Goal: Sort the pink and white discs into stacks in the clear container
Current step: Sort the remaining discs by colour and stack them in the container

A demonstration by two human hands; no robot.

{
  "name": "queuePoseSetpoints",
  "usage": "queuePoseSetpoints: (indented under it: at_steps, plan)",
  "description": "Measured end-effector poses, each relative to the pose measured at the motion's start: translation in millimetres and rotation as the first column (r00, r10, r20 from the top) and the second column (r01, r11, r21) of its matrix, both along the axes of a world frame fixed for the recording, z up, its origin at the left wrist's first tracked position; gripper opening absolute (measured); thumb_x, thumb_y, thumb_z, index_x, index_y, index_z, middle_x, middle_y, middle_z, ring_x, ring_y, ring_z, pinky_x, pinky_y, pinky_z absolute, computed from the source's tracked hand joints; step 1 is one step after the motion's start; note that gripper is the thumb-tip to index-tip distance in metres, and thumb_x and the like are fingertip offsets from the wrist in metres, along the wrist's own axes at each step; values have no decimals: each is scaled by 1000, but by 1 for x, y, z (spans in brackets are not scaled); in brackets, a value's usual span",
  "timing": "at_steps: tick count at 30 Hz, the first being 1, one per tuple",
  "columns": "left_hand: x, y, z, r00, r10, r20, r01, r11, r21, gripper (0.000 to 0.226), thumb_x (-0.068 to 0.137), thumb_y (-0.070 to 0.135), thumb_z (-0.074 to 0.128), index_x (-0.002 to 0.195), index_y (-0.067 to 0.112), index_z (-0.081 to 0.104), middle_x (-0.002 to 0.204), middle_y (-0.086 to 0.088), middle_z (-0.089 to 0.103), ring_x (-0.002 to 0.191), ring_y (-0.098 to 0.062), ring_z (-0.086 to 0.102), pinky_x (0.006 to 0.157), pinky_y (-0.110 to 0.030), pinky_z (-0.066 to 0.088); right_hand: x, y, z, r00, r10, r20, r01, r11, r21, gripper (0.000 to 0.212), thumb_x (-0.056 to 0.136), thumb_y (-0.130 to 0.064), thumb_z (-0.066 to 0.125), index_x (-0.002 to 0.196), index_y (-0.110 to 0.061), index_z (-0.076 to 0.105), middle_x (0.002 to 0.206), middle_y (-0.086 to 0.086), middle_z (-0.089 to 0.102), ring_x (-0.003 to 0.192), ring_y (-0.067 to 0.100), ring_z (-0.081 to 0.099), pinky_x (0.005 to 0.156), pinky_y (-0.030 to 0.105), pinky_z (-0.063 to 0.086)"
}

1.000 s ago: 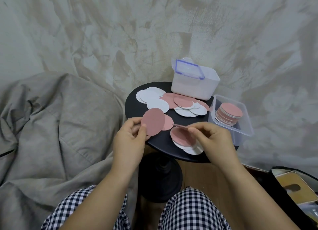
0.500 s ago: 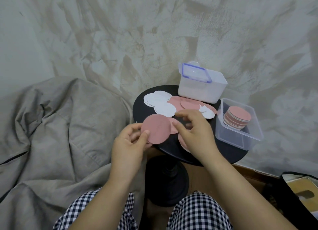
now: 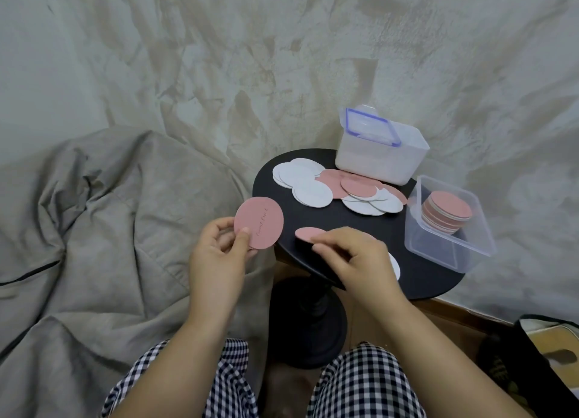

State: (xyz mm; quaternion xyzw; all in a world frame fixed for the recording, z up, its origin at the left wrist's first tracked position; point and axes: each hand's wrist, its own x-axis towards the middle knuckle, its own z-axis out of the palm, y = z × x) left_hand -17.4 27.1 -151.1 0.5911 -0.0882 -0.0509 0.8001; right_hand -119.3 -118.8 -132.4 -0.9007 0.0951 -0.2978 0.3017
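Closest to me are the person's knees in black-and-white checked trousers (image 3: 363, 383), tucked up to the small round black surface (image 3: 435, 280) so both arms can reach it easily.

The left hand (image 3: 216, 261) is just off the near edge. Its grip is closed on a round flat pink card disc (image 3: 260, 222), with the thumb in front and the fingers behind. The face of the disc is turned up toward the person. I think it is held there as the start of a pink bunch, ready for more.

The right hand (image 3: 354, 258) is low over the surface, with bent fingers on a second pink disc (image 3: 308, 233) that pokes out past the fingertips. I cannot tell if that grip has nipped the disc or only presses on it. A round white disc (image 3: 395, 267) peeks out from under that hand.

Further back, loose discs lie in a messy spread, not sorted yet. The white ones (image 3: 311, 193) are to the left and the pink ones (image 3: 358, 186) overlap them.

At the right edge sits the clear plastic container (image 3: 451, 250), open on top. Inside is a tidy stack of discs (image 3: 446, 212) with a pink one on top. It is near the right hand, so dropping discs in is easy.

Behind stands a white plastic tub (image 3: 382, 164) with a blue-rimmed lid (image 3: 369, 126) resting tilted on top.
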Motion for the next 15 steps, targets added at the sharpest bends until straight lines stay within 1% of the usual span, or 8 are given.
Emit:
queuePoseSetpoints:
  at_steps: [2, 3, 5, 7, 9, 11, 13, 15]
  plan:
    - [-1, -5, -1, 1000, -16, 4, 16, 1000, 13, 16, 91, 6, 53, 87, 21, 52, 93, -9, 70, 85, -16, 68, 71, -22, 57, -3, -2, 9, 995, -71, 64, 56, 975, 213, 20, 87, -13, 62, 89, -31, 69, 81, -27, 66, 86, -10, 58, 76, 6, 42]
    - [-3, -8, 0, 999, -39, 14, 39, 999, 17, 16, 92, 6, 52, 88, 22, 51, 93, -8, 70, 85, -16, 68, 71, -23, 57, -3, -3, 12, 992, -109, 70, 81, 942, 325, 20, 89, -15, 59, 86, -33, 67, 80, -27, 66, 84, -10, 58, 75, 9, 44]
    - [-7, -14, 3, 993, -114, 43, 113, 993, 26, 16, 92, 5, 51, 88, 21, 51, 90, -5, 71, 83, -14, 69, 69, -22, 56, -2, -4, 15, 988, -149, 52, 98, 837, 539, 17, 91, -19, 55, 86, -32, 64, 82, -24, 67, 80, -4, 60, 72, 23, 50]
    - [-14, -21, 8, 973, -223, 67, 221, 975, 36, 15, 92, 5, 51, 90, 19, 52, 82, 2, 72, 79, -11, 70, 66, -19, 54, -1, -3, 15, 986, -162, 26, 100, 721, 686, 14, 93, -21, 53, 86, -29, 63, 80, -18, 68, 80, 4, 62, 67, 28, 52]
    - [-21, -27, 11, 938, -334, 92, 332, 942, 40, 13, 92, 5, 52, 93, 18, 53, 80, 4, 73, 80, -10, 70, 66, -19, 54, 0, -2, 15, 982, -184, 45, 97, 693, 715, 12, 93, -21, 53, 88, -24, 63, 83, -11, 68, 80, 6, 63, 63, 23, 52]
    - [-27, -30, 12, 908, -400, 122, 398, 916, 44, 15, 91, 6, 54, 97, 19, 55, 87, 4, 74, 85, -13, 70, 69, -22, 54, 0, -1, 15, 978, -191, 82, 82, 718, 691, 10, 93, -18, 52, 90, -20, 62, 84, -10, 67, 76, 0, 62, 59, 14, 50]
    - [-30, -32, 12, 886, -444, 134, 443, 896, 38, 19, 90, 3, 55, 101, 18, 58, 92, 1, 74, 88, -15, 70, 71, -24, 54, 0, -1, 15, 973, -199, 119, 70, 740, 669, 11, 94, -15, 51, 92, -18, 61, 85, -11, 66, 72, -6, 60, 58, 8, 46]
    - [-31, -34, 11, 862, -485, 149, 483, 874, 50, 23, 90, -1, 54, 101, 19, 60, 93, -1, 74, 90, -16, 69, 74, -25, 54, 0, -2, 15, 967, -206, 150, 62, 760, 647, 11, 94, -14, 51, 95, -18, 61, 91, -11, 66, 78, -5, 61, 61, 6, 45]
